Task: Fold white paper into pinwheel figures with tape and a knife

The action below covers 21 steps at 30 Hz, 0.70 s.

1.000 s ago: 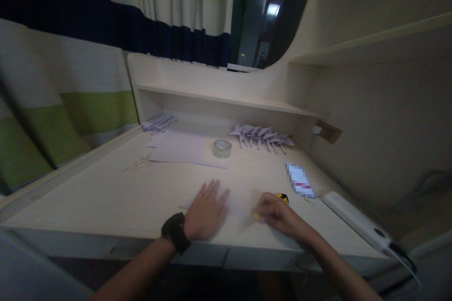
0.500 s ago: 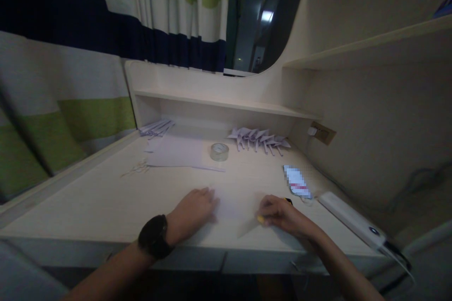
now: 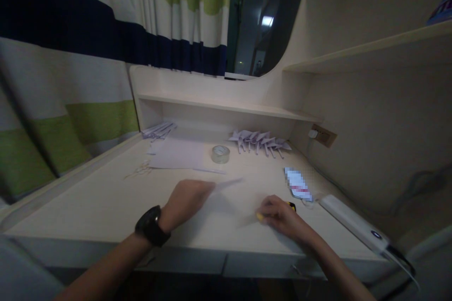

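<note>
My left hand (image 3: 192,197), with a black watch on the wrist, pinches a thin white piece of paper (image 3: 230,182) that shows almost edge-on above the desk. In my right hand (image 3: 277,214) is a yellow and black utility knife (image 3: 292,206), its blurred blade pointing left over the desk surface. Beyond the hands, a roll of clear tape (image 3: 221,154) lies flat. Left of the tape are white paper sheets (image 3: 178,150). Several folded paper pinwheels (image 3: 259,141) lie in a row at the back.
A phone (image 3: 297,183) lies right of my right hand, and a white power strip (image 3: 355,223) with cables beyond it. Thin paper strips (image 3: 158,130) are piled at the back left, with thin string-like pieces (image 3: 139,168) nearby. A low shelf (image 3: 219,106) spans the desk's back.
My left hand has lifted off the desk and turned, raising the piece of paper from the surface. My right hand with the utility knife stays nearly in place.
</note>
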Available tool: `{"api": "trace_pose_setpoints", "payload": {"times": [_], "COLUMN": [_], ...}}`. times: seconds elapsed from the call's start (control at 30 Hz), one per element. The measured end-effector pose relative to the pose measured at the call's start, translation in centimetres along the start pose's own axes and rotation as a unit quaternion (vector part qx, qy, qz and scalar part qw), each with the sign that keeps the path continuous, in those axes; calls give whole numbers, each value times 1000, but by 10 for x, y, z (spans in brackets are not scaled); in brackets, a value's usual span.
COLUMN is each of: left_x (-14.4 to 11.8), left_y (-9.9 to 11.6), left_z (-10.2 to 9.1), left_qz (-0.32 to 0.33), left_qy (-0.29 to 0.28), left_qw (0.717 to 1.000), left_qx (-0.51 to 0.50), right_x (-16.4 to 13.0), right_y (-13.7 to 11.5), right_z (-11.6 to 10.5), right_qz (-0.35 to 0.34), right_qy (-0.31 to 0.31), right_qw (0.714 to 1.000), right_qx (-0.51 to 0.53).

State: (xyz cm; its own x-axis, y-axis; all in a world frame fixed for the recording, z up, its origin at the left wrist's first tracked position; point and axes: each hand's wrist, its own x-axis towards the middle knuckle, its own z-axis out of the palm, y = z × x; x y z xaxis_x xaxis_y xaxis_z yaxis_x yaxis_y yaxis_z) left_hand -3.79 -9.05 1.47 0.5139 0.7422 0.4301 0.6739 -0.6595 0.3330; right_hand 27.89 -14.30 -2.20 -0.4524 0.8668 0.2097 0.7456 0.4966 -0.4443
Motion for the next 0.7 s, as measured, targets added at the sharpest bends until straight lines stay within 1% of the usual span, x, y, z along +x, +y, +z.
{"api": "trace_pose_setpoints", "payload": {"times": [0.03,0.07,0.1,0.13,0.17,0.23,0.27,0.33,0.4,0.47,0.6,0.7], "left_x": [1,2,3,3,2,0,-2,-4,-6,-7,-8,-7], "left_y": [0,1,1,1,1,3,4,8,12,14,10,6], "left_z": [-4,-7,-8,-8,-6,-2,0,3,5,8,16,25], "left_qz": [-44,-92,-143,-193,-236,-292,-306,-316,-318,-322,-320,-305], "left_qy": [39,76,105,128,143,146,140,128,116,106,90,90], "left_qw": [997,987,968,938,902,829,800,763,740,726,720,720], "left_qx": [-52,-111,-179,-256,-331,-455,-496,-550,-582,-599,-608,-617], "right_x": [-1,-1,-2,-2,-2,0,1,6,11,16,23,27], "right_y": [0,-2,-4,-7,-11,-19,-23,-30,-36,-40,-48,-51], "right_z": [3,5,8,9,11,12,13,14,15,16,19,24], "right_qz": [1,5,10,14,18,24,27,37,43,46,46,46], "right_qy": [19,38,56,75,94,132,151,178,188,189,191,174], "right_qw": [1000,999,998,996,995,990,988,983,980,980,979,982], "right_qx": [-14,-25,-32,-35,-36,-33,-32,-35,-42,-51,-56,-59]}}
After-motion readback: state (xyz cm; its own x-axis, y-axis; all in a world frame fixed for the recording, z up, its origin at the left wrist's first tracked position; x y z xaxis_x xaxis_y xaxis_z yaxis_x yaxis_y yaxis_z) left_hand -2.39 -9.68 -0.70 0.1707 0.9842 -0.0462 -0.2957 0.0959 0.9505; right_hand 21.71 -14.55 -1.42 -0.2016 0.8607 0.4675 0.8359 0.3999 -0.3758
